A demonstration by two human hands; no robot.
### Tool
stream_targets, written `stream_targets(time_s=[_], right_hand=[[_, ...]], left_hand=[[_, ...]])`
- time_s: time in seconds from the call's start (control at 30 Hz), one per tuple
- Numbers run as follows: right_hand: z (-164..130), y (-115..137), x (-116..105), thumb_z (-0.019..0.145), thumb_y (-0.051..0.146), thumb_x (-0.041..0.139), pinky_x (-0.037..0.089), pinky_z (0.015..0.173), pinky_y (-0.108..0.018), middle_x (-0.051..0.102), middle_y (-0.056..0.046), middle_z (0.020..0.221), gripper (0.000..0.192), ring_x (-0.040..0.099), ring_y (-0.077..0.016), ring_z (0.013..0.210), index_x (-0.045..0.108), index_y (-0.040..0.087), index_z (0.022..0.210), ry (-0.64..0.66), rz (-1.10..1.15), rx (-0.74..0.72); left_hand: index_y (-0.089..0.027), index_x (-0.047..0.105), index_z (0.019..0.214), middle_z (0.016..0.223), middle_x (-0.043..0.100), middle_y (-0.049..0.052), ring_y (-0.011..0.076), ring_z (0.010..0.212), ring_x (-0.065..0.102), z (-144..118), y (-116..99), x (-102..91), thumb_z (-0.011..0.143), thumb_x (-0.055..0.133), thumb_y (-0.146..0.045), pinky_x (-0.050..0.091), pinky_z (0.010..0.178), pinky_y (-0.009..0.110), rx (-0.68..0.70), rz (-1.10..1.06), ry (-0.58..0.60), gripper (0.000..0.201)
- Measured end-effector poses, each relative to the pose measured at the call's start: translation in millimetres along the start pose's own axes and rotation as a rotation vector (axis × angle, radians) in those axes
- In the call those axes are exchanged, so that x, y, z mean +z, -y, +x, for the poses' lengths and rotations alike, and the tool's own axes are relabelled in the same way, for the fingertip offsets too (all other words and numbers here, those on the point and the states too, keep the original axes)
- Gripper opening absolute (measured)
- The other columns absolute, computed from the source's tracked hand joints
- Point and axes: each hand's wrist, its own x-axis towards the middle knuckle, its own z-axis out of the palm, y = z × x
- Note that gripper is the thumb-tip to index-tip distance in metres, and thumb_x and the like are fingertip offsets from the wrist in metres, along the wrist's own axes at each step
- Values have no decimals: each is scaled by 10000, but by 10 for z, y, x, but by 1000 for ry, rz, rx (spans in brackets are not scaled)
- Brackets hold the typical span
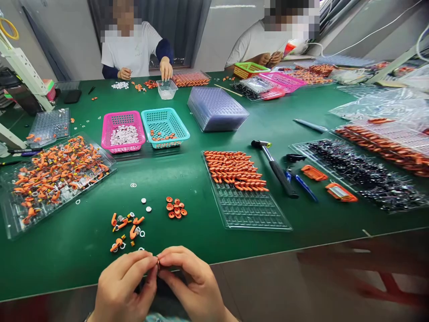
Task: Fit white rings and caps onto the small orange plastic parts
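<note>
At the table's near edge, my left hand (125, 284) and my right hand (194, 279) meet, both closed in a pinch. Between the fingertips sits a small orange-brown part (158, 264), mostly hidden by the fingers. Just beyond my left hand lies a loose group of curved orange earpiece-like parts (134, 231) with white rings and tiny yellow-and-black pieces. Two white discs (148, 209) rest behind them. To their right is a cluster of small round orange caps (176, 207).
A clear tray of orange parts (239, 170) lies right of centre, beside a hammer (276, 170). Pink (106, 134) and teal (186, 132) baskets stand behind. At left is a heaped tray (13, 228); at right, black wired pieces (368, 172). Two people sit across the table.
</note>
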Motion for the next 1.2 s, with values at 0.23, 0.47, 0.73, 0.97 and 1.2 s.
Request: stream_targets(time_s=[0.23, 0.47, 0.73, 0.97, 1.2], right_hand=[[-17, 4, -1, 841, 94, 705, 605, 721, -265, 737, -45, 896, 216, 718, -179, 804, 735, 259, 977, -38, 27, -2], [-32, -9, 22, 822, 97, 726, 600, 719, -266, 732, -33, 884, 217, 715, -181, 808, 727, 265, 958, -88, 110, 58], [11, 10, 34, 822, 157, 751, 604, 727, -272, 752, -39, 846, 127, 721, -188, 804, 748, 252, 905, -89, 128, 76], [29, 23, 28, 822, 98, 731, 602, 745, -252, 755, -28, 876, 192, 725, -172, 810, 741, 262, 921, -64, 59, 26], [17, 54, 19, 821, 61, 717, 607, 733, -255, 753, -33, 895, 242, 727, -172, 800, 735, 263, 953, -73, 6, -34]], left_hand=[[-185, 669, 962, 843, 783, 54, 157, 724, 761, -3, -7, -9, 881, 576, -72, 624, 700, 209, 11, -20, 11, 168], [-171, 691, 973, 862, 786, 87, 172, 724, 761, -57, -3, 15, 913, 566, -109, 614, 680, 232, 84, 103, -21, 152], [-168, 683, 993, 863, 776, 89, 166, 732, 755, -13, 0, -20, 912, 557, -87, 610, 689, 223, 99, 49, 5, 171], [-190, 668, 964, 838, 756, 38, 134, 729, 738, 68, -21, -58, 888, 588, -90, 601, 694, 167, -104, -201, 34, 148], [-236, 724, 907, 799, 761, 10, 144, 679, 731, 10, 0, -68, 869, 657, -165, 605, 621, 177, -476, -625, 140, 104]])
